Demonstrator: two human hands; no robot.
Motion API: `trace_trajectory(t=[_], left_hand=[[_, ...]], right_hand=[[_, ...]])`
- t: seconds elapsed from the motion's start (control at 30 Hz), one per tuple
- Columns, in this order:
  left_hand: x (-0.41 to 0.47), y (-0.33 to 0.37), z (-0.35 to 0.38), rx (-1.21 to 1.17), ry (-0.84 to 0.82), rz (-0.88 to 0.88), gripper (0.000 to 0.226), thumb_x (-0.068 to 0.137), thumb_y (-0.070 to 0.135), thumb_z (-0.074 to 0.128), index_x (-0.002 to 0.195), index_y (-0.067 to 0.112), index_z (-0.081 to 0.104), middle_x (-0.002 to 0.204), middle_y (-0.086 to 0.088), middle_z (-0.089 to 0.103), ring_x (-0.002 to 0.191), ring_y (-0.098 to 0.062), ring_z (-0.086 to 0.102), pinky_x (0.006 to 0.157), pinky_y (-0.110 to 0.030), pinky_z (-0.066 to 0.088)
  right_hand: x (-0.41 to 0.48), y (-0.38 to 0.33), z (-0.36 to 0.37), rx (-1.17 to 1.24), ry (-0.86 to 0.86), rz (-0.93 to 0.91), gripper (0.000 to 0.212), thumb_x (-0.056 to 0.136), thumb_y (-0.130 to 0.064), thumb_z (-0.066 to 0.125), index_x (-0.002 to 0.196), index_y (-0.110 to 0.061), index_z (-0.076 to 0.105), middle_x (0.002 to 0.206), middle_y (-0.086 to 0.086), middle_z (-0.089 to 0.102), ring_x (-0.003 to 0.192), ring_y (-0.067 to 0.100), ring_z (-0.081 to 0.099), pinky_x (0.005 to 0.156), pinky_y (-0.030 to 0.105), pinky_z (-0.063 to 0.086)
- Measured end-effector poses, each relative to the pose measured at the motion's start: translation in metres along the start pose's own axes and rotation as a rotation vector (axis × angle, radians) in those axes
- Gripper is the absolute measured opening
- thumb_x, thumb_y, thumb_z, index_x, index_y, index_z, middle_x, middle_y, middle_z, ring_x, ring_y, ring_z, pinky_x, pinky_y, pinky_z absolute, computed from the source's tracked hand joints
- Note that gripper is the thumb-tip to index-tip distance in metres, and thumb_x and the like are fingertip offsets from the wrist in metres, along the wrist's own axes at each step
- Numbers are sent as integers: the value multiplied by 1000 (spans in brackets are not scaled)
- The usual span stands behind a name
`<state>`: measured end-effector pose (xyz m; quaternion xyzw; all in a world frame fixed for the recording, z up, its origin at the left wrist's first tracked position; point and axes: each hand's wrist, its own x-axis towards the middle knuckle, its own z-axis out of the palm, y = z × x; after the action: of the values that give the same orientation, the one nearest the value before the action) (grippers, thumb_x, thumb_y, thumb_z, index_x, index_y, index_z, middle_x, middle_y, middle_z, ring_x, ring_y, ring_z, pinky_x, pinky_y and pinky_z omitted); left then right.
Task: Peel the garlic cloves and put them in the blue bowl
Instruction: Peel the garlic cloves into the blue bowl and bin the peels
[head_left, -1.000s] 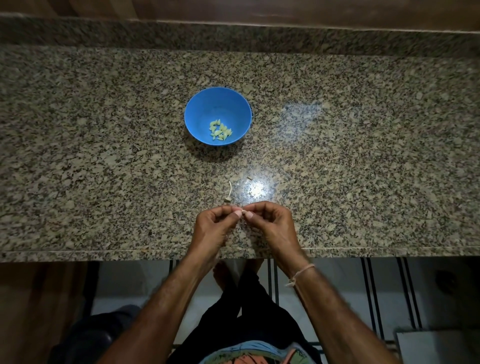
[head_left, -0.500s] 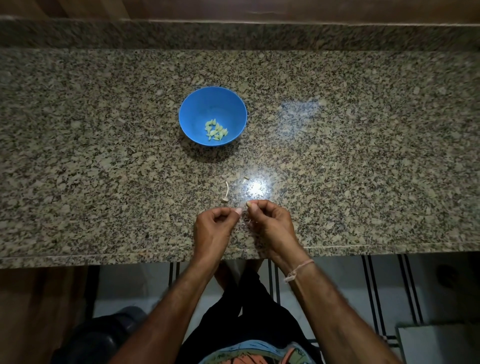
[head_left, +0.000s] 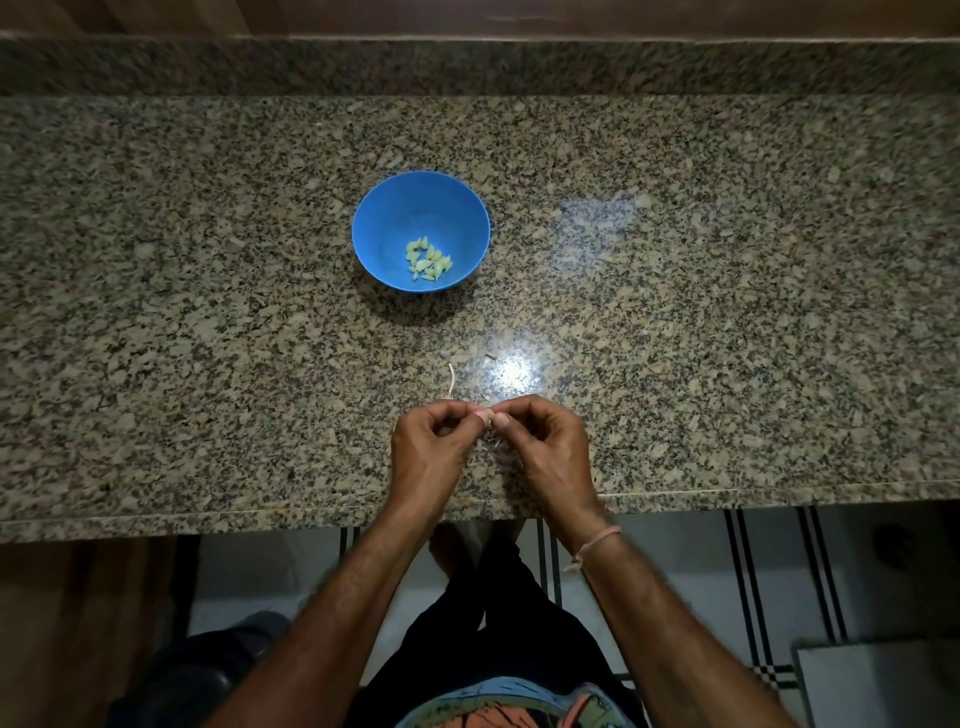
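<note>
A thin pale stalk (head_left: 451, 380) lies on the speckled granite tabletop (head_left: 727, 322) just beyond the hands; a small scrap (head_left: 490, 356) lies near it, beside a bright glare spot (head_left: 511, 370); a few papery bits of skin (head_left: 492, 445) lie under the gap between the hands. Only the stalk and the scrap lie between the hands and the blue bowl (head_left: 384, 218); the bowl sits farther back, a little left of centre and well apart from the hands; a small heap of peeled cloves (head_left: 428, 260) lies in its bottom, toward the near right side.

A raised granite strip (head_left: 675, 67) runs along the far side; the tabletop's front edge passes beneath both wrists; the granite stretches wide to either side of the bowl and hands; below the edge show a tiled floor (head_left: 675, 597) with dark stripes and the person's dark trousers.

Both hands hover over the near strip of the tabletop, backs up, fingers curled; the left hand (head_left: 428, 454) and the right hand (head_left: 548, 449) meet at thumb and forefinger tips, each pinching the same garlic clove (head_left: 487, 415); the clove is small and pale, and the fingertips hide most of it; a thread band (head_left: 597, 540) circles the right wrist; both forearms reach in from below, angled toward each other.
</note>
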<state>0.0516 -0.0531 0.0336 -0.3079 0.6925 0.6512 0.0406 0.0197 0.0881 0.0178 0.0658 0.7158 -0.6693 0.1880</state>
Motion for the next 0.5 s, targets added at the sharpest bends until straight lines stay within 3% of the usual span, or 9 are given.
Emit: trace_trajectory(t=[0.13,0.37,0.43,0.5], left_hand=[[3,-1,1,-56,-22,-42,7,94,18,76,94,12,80,91,-1,79,91,-12,76,86,-28,61],[5,-6,7,-22,-24,-87,13,97,25,71,93,14,77,93,-4,79,96,-21,75,92,-39,61],[5,-8,7,7,-10,-101,14,97,29,71,92,17,77,90,-2,78,92,-21,75,88,-42,62],[4,-10,7,14,17,-115,15,97,30,71,90,19,77,82,2,77,76,-15,72,74,-39,60]], right_hand=[[1,0,0,3,0,-6,5,95,-8,75,99,-7,77,97,5,78,98,22,75,94,45,62],[0,1,1,118,-38,68,9,98,-8,70,105,-6,75,107,13,76,108,30,73,100,48,59],[-1,-1,3,163,-43,90,10,98,-6,69,106,-2,73,107,16,76,108,30,73,99,43,60],[-1,-5,6,227,-46,132,12,99,-5,68,108,2,71,106,17,76,104,27,74,94,35,61]])
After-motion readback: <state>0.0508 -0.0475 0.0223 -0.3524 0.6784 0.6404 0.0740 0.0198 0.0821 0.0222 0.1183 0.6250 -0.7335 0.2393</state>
